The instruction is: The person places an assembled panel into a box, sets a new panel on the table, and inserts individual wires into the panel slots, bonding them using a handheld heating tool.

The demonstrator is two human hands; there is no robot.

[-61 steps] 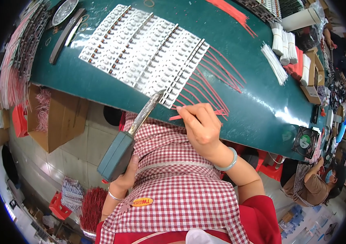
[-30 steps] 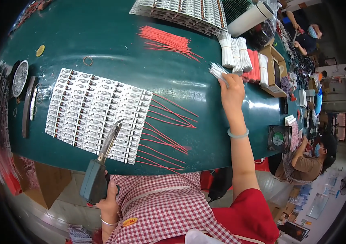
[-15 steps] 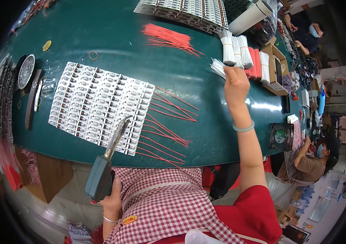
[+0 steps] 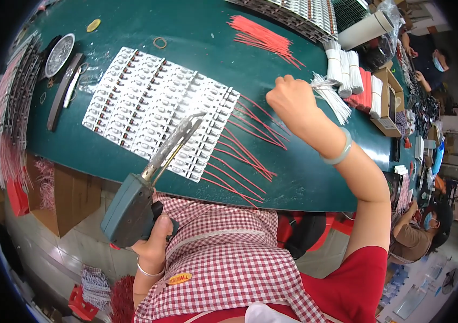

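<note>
Lower-left soldering gun (image 4: 131,205) gripped by left hand (image 4: 155,243); right hand (image 4: 293,100) curled, contents unclear; red wires (image 4: 261,168) could be scorched by slips.

Deep green tabletop (image 4: 315,185), white panel (image 4: 159,102) striped with dark brown rows, grey-green tool (image 4: 129,207) with silvery shaft (image 4: 169,146), bright red wires (image 4: 264,39), white wires (image 4: 337,102), red-and-white checked apron (image 4: 229,264), yellow badge (image 4: 180,278), plain red sleeve (image 4: 366,280), pale green bangle (image 4: 343,149), brown carton (image 4: 81,202)

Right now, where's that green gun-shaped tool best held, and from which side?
Probably by the dark handle beside its boxy green body, coming from the person's side, where the left hand holds it. The tool's bulky end faces the person; its long metal nose points away over the white panel.
</note>
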